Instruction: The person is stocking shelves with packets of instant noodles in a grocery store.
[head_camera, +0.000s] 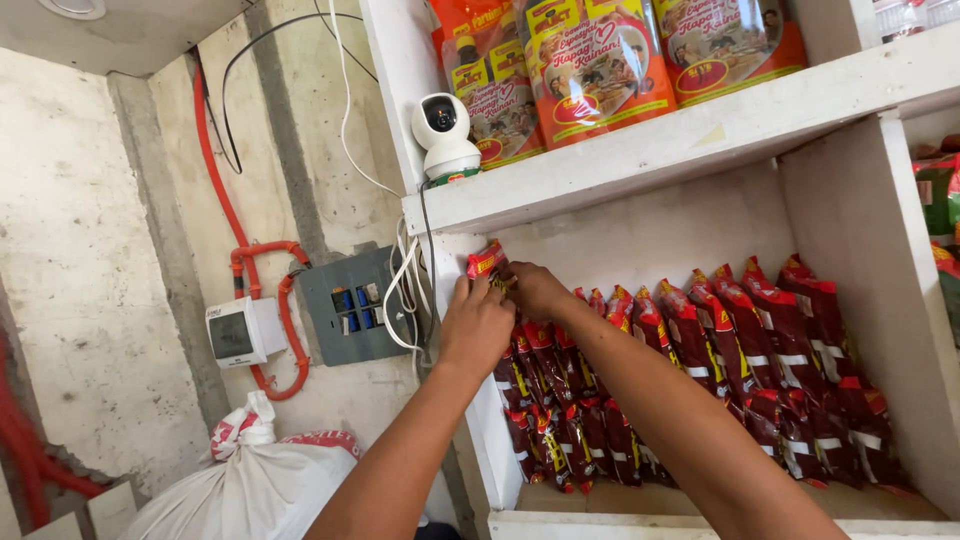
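- Left hand (476, 325) raised against the left wall of the white shelf unit (690, 135), back toward the camera, fingers curled up onto the top edge of a red sachet strip (488, 264); closed on it in a pinch
- Right hand (538, 290) just beside, touching the same strip from the right, fingers bent over its top; grip itself hidden behind the knuckles, so cannot tell how tight
- Held strip at the far left of the lower compartment, first in a row of hanging red sachet strips (740, 370) spread across to the right wall
- Above, on the shelf board: orange pouches (600, 70); white security camera (443, 135) at the board's left end
- Further left, on the concrete wall: grey breaker box (350, 305), small white meter (243, 332), red conduit (262, 250); white sack (250, 480) below
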